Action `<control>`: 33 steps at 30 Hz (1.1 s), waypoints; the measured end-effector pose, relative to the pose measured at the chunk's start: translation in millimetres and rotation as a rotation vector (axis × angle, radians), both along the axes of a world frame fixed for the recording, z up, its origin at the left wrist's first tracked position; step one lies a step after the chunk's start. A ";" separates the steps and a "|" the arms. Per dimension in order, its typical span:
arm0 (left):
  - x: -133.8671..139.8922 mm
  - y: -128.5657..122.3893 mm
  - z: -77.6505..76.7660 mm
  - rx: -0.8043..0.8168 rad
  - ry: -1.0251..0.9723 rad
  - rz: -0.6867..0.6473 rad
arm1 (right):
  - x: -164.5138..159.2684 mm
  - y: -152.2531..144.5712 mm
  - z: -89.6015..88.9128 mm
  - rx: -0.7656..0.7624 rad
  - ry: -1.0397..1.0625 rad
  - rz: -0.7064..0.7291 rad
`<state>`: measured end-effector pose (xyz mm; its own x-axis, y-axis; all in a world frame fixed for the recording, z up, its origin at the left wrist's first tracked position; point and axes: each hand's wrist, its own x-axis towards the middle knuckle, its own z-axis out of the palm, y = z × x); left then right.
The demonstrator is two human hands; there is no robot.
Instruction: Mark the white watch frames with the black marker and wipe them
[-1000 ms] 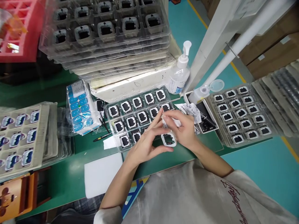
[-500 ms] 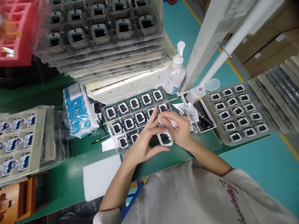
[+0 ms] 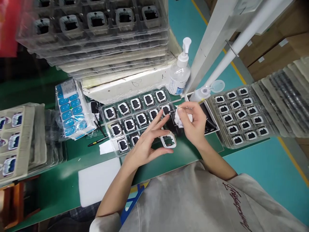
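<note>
Toward the tabletop's [image 3: 58, 180] far edge, your stack of clear moulded trays [image 3: 108, 42] stands on a scuffed white ledge [image 3: 125, 85], probably nested to save room. Between it and the front edge lies a glossy blister tray [image 3: 131, 112], its pockets seemingly there to keep the white-rimmed frames [image 3: 156, 96] apart. Near its right front corner, your left hand [image 3: 143, 147] pinches a smooth rounded-square frame [image 3: 174, 140] by the rim, other fingers fanned, perhaps sparing its face. Your right hand [image 3: 197, 125], just beside, grips a soft, crumpled white wipe [image 3: 179, 120].
</note>
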<state>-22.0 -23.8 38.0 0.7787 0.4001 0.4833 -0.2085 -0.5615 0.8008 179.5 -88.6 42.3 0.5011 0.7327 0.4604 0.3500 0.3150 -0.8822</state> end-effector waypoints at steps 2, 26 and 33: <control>-0.3 -0.5 -0.3 0.023 0.014 0.005 | -3.9 -3.6 0.4 -0.035 -0.045 0.145; 2.7 -0.5 -9.0 0.093 0.043 0.028 | -2.0 -0.9 -7.3 -0.098 -0.190 0.370; 2.5 0.9 -2.0 0.048 0.038 0.015 | 13.4 4.4 -17.9 -0.140 -0.120 0.125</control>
<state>-19.5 -22.9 36.0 0.7908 0.3890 0.4725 -0.1694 -0.6027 0.7797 192.9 -84.2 24.4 0.3497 0.8468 0.4008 0.4210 0.2401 -0.8747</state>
